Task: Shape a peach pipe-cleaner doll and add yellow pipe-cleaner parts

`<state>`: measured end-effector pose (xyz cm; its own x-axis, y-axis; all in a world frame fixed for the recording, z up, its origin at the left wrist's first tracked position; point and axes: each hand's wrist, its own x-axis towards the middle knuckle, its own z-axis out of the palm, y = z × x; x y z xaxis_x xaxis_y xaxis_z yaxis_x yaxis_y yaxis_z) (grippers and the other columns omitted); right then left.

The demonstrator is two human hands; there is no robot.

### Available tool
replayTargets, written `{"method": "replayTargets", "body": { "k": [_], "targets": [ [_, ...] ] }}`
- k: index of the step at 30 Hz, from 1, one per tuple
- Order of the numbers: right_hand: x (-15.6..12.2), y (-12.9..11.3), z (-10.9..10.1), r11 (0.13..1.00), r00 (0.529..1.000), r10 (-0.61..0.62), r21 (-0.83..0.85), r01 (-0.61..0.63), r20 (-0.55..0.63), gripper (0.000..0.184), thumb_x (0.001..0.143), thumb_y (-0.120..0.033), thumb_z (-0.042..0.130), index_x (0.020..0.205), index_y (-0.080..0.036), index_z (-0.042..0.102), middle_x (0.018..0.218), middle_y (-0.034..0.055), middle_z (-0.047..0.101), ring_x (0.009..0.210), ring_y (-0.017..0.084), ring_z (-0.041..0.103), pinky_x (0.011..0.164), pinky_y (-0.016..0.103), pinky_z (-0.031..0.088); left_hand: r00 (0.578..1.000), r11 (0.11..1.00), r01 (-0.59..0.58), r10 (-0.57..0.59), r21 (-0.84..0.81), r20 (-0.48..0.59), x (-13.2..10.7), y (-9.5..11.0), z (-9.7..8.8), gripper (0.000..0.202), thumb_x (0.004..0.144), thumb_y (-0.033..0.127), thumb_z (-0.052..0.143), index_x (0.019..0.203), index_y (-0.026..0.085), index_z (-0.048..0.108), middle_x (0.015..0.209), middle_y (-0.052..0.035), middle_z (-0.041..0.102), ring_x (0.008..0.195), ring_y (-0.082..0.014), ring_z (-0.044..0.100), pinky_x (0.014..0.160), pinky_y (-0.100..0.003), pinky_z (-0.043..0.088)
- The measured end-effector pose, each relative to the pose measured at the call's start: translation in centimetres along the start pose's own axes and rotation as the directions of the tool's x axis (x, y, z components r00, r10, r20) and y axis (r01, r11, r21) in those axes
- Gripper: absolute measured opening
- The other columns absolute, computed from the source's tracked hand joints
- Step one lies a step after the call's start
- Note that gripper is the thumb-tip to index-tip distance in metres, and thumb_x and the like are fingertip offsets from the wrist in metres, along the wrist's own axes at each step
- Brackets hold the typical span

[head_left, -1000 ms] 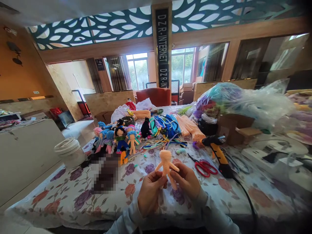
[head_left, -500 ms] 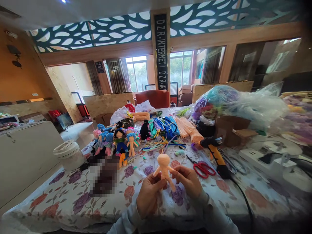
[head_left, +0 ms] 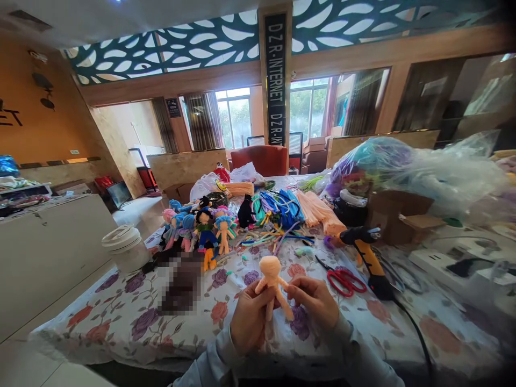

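Observation:
A bald, peach-coloured doll (head_left: 271, 270) is held upright between both hands above the flowered tablecloth. My left hand (head_left: 250, 317) grips its body from the left, thumb across the front at the waist. With thumb and fingertips my right hand (head_left: 316, 301) pinches the doll's arm on the right side. Its two legs hang down, spread apart. Red-handled scissors (head_left: 346, 282) lie on the cloth just beyond my right hand, blades pointing away to the left. Right of them stands a yellow and black glue gun (head_left: 368, 263) with a black cord.
Finished dolls (head_left: 203, 226) with coloured hair cluster at the left beside a white lidded tub (head_left: 123, 244). Behind are bundles of blue pipe cleaners (head_left: 288, 207) and peach ones (head_left: 320, 212). A power strip (head_left: 433, 263), a cardboard box (head_left: 395, 215) and plastic bags (head_left: 447, 172) occupy the right.
The view has swung slightly left, so the surroundings sit further right. Both hands keep hold of the doll, whose legs now show more fully below the fingers.

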<state>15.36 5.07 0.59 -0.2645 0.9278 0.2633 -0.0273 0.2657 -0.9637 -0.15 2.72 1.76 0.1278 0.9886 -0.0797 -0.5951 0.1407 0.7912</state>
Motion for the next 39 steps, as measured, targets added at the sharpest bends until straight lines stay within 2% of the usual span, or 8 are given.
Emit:
{"method": "replayTargets", "body": {
  "k": [7,10,16,24,29,33,36,39],
  "targets": [
    [-0.2,-0.6,0.4,0.999,0.999,0.032,-0.034,-0.031,0.036,0.037,0.078,-0.049,0.061,0.067,-0.015,0.065,0.057,-0.0007,0.055,0.053,0.011,0.048,0.049,0.022,0.036,1.0,0.999,0.012,-0.011,-0.042,0.011,-0.2,0.1,0.4,0.02,0.059,0.021,0.079,0.072,0.014,0.065,0.066,-0.0018,0.065,0.059,-0.0123,0.059,0.058,-0.023,0.047],
    [-0.2,-0.5,0.4,1.0,1.0,0.023,-0.01,-0.023,0.009,0.037,0.079,-0.049,0.059,0.065,-0.015,0.063,0.058,-0.0007,0.056,0.052,0.011,0.048,0.049,0.022,0.036,1.0,1.0,0.01,-0.01,-0.016,0.009,-0.2,0.2,0.5,0.022,0.06,0.025,0.079,0.072,0.013,0.065,0.062,-0.0015,0.064,0.056,-0.0119,0.058,0.056,-0.022,0.046],
    [-0.2,-0.3,0.3,0.995,1.0,0.014,0.101,-0.014,0.0,0.04,0.082,-0.053,0.054,0.092,-0.015,0.064,0.067,0.0011,0.059,0.052,0.011,0.05,0.048,0.023,0.038,0.999,0.999,0.003,-0.005,0.053,0.039,-0.4,0.3,0.6,0.023,0.059,0.025,0.079,0.074,0.013,0.067,0.066,-0.0037,0.065,0.06,-0.0141,0.059,0.059,-0.025,0.046],
    [-0.2,-0.7,0.7,0.998,0.996,-0.001,0.06,-0.004,0.092,0.038,0.081,-0.051,0.056,0.086,-0.015,0.064,0.07,0.0037,0.064,0.063,0.016,0.058,0.053,0.024,0.041,0.999,0.99,-0.025,0.019,0.138,0.046,-0.1,-0.6,-0.5,0.022,0.059,0.025,0.08,0.071,0.012,0.067,0.066,-0.0026,0.065,0.06,-0.0121,0.056,0.06,-0.024,0.043],
    [0.1,-0.9,0.8,1.0,1.0,0.012,-0.016,-0.012,0.018,0.041,0.075,-0.055,0.06,0.066,-0.015,0.061,0.059,0.0007,0.056,0.055,0.013,0.05,0.051,0.024,0.04,0.998,0.974,-0.048,0.04,0.22,0.04,-0.2,-0.4,-0.3,0.023,0.058,0.027,0.081,0.068,0.012,0.067,0.061,-0.0021,0.063,0.056,-0.0111,0.054,0.054,-0.022,0.038],
    [0.3,-0.8,0.6,0.998,0.999,0.049,0.035,-0.049,-0.003,0.039,0.073,-0.054,0.063,0.062,-0.016,0.061,0.058,0.0011,0.057,0.055,0.014,0.052,0.051,0.025,0.041,0.996,0.979,-0.043,0.027,0.199,0.083,-0.2,-0.6,-0.3,0.024,0.059,0.028,0.081,0.07,0.012,0.068,0.061,-0.0027,0.064,0.054,-0.0109,0.053,0.054,-0.022,0.038],
    [0.5,0.0,0.1,0.984,0.985,0.117,0.149,-0.098,-0.129,0.036,0.07,-0.052,0.066,0.063,-0.016,0.062,0.057,0.0008,0.057,0.051,0.014,0.05,0.047,0.025,0.039,0.999,0.987,-0.032,0.027,0.159,0.033,-0.2,-1.2,-0.3,0.026,0.058,0.032,0.081,0.07,0.012,0.069,0.064,-0.0039,0.065,0.056,-0.0121,0.056,0.058,-0.024,0.042],
    [0.9,0.9,-0.4,0.943,0.933,0.234,0.295,-0.151,-0.273,0.032,0.065,-0.05,0.068,0.067,-0.018,0.063,0.054,0.0007,0.056,0.047,0.015,0.049,0.044,0.026,0.038,0.998,0.981,-0.048,0.054,0.187,-0.027,-0.4,-1.0,0.0,0.029,0.061,0.038,0.078,0.074,0.013,0.07,0.067,-0.0055,0.067,0.06,-0.0149,0.059,0.064,-0.028,0.046]
  ]
}}
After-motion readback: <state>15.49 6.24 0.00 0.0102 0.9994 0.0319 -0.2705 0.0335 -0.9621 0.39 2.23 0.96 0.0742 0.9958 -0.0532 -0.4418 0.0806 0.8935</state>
